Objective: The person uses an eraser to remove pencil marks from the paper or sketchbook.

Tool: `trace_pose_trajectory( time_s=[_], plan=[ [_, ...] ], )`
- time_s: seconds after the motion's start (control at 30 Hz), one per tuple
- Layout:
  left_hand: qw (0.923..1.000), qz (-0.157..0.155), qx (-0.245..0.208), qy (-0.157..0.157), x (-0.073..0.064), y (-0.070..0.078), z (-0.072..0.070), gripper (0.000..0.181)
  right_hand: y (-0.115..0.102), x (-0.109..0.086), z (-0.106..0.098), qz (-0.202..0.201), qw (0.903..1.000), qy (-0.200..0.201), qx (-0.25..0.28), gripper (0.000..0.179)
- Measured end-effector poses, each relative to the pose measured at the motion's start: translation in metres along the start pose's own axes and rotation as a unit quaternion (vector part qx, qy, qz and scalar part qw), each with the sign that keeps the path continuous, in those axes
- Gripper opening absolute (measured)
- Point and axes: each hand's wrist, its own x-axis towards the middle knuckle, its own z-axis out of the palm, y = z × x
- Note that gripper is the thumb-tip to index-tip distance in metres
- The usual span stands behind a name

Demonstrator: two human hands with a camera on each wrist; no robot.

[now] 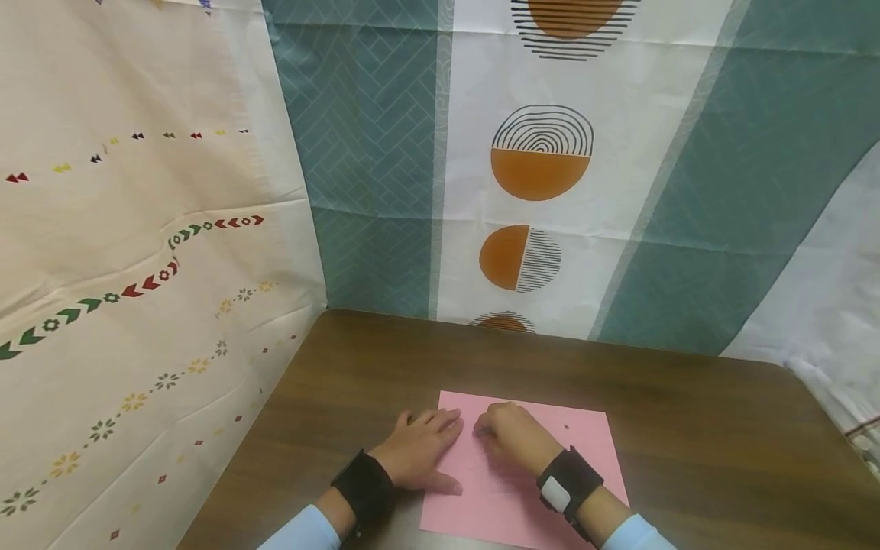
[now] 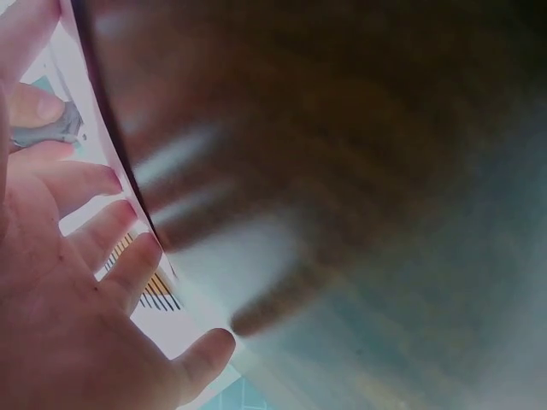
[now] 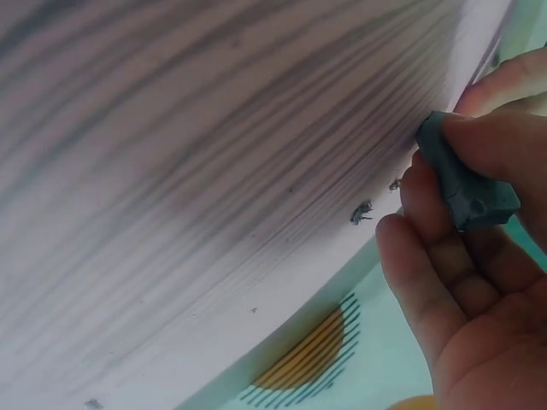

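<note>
A pink sheet of paper (image 1: 495, 516) lies on the brown table. My left hand (image 1: 421, 452) rests with spread, straight fingers across its left edge, the thumb lying on the sheet. Just to the right, my right hand (image 1: 517, 435) is low over the upper left of the paper. Between thumb and fingers it pinches a small dark grey-green eraser (image 3: 466, 184), its end right at the paper's surface. Grey streaks (image 3: 171, 188) run over the sheet in the right wrist view. Dark crumbs (image 3: 361, 212) lie near the eraser.
The wooden table (image 1: 708, 443) extends to both sides of the paper. Behind it hangs a green and white patterned curtain (image 1: 371, 153). A cream printed cloth (image 1: 137, 290) hangs along the left, and a white cloth (image 1: 825, 305) hangs at the right.
</note>
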Motion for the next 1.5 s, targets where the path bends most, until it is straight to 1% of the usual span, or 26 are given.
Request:
trace_pose_trajectory(
  time_s=[0.1,0.27,0.33,0.43,0.53,0.57,0.67,0.77,0.97,1.13,1.27,1.5],
  plan=[
    [1.0000,0.000,-0.002,-0.002,0.000,0.000,0.000,0.093,-0.002,0.000,0.001,-0.002,0.9997,-0.002,-0.024,0.019],
    [1.0000,0.005,-0.005,0.000,0.002,0.000,0.002,0.093,-0.003,-0.004,0.002,-0.015,0.9950,0.005,-0.098,0.015],
    [1.0000,0.005,-0.006,-0.001,0.002,0.001,0.002,0.094,0.000,-0.008,0.001,-0.004,0.9934,0.006,-0.114,0.015],
    [1.0000,-0.003,-0.004,-0.007,0.003,0.001,0.002,0.094,0.009,-0.018,-0.002,0.029,0.9940,0.008,-0.105,0.018],
    [0.9998,-0.011,0.001,-0.014,0.002,0.001,0.001,0.094,0.020,-0.031,-0.005,0.054,0.9939,0.020,-0.094,0.023],
    [0.9998,-0.013,0.002,-0.016,0.002,0.000,0.000,0.094,0.023,-0.035,-0.007,0.055,0.9942,0.025,-0.089,0.024],
    [0.9997,-0.016,0.002,-0.020,0.002,0.000,-0.001,0.093,0.031,-0.045,-0.010,0.054,0.9931,0.043,-0.095,0.026],
    [0.9996,-0.018,0.000,-0.021,0.003,0.001,-0.001,0.093,0.035,-0.052,-0.014,0.063,0.9925,0.049,-0.093,0.026],
    [0.9997,-0.017,-0.004,-0.019,0.002,0.001,0.002,0.094,0.043,-0.067,-0.023,0.110,0.9895,0.033,-0.088,0.028],
    [0.9998,-0.013,-0.007,-0.014,0.004,0.000,0.003,0.093,0.052,-0.080,-0.027,0.136,0.9849,0.026,-0.104,0.030],
    [0.9998,-0.011,-0.010,-0.012,0.005,0.000,0.003,0.094,0.057,-0.086,-0.029,0.137,0.9845,0.029,-0.105,0.030],
    [0.9998,-0.008,-0.014,-0.012,0.002,0.001,0.001,0.093,0.061,-0.091,-0.029,0.116,0.9899,0.058,-0.058,0.022]
  ],
)
